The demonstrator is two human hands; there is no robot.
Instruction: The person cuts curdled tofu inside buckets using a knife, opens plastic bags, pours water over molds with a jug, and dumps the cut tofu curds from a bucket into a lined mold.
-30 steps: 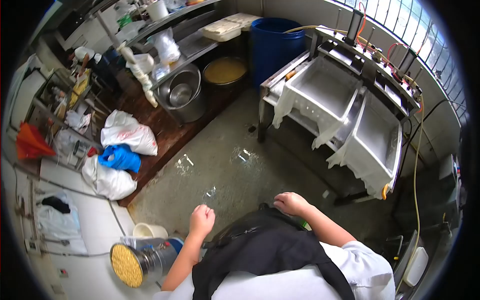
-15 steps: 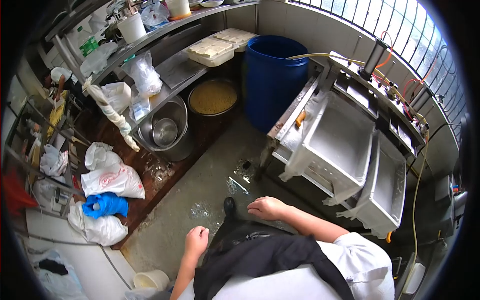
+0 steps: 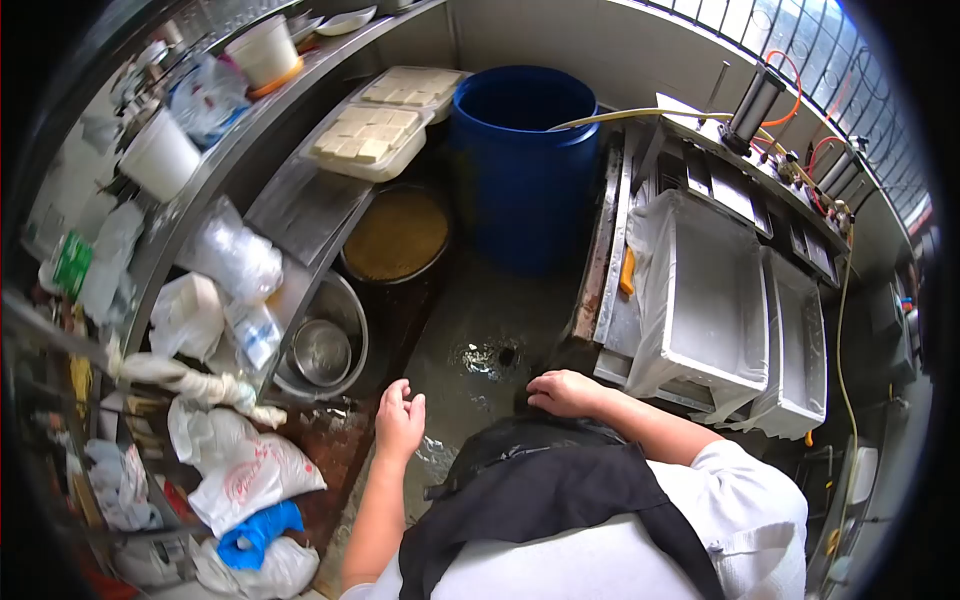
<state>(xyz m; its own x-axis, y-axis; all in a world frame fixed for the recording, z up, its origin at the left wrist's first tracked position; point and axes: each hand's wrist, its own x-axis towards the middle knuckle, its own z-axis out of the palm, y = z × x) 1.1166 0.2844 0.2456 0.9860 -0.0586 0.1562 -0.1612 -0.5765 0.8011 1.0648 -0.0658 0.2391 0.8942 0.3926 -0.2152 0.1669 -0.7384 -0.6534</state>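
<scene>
My left hand (image 3: pixel 401 425) is raised over the wet floor, its thumb and fingers apart and nothing in it. Nearest to it stands a large metal pot (image 3: pixel 357 350) with a smaller metal bowl (image 3: pixel 321 352) inside. My right hand (image 3: pixel 566 393) hangs in front of the black apron (image 3: pixel 560 480), fingers loosely bent, with no object visible in it. To its right is a white rectangular mould box (image 3: pixel 710 290) draped with cloth, on a metal press stand; a second white box (image 3: pixel 795 345) sits beside it. Neither hand touches these.
A blue barrel (image 3: pixel 525 190) with a hose stands ahead. Trays of white blocks (image 3: pixel 365 135) rest on the metal shelf (image 3: pixel 310 215), above a round container of yellowish material (image 3: pixel 396 235). White sacks (image 3: pixel 255 480) lie at lower left. The floor (image 3: pixel 455 335) is wet around a drain.
The view has moved forward and turned, bringing the shelf, pot and barrel nearer. My left hand has come up higher in view; my right hand has shifted slightly right. Neither took hold of anything.
</scene>
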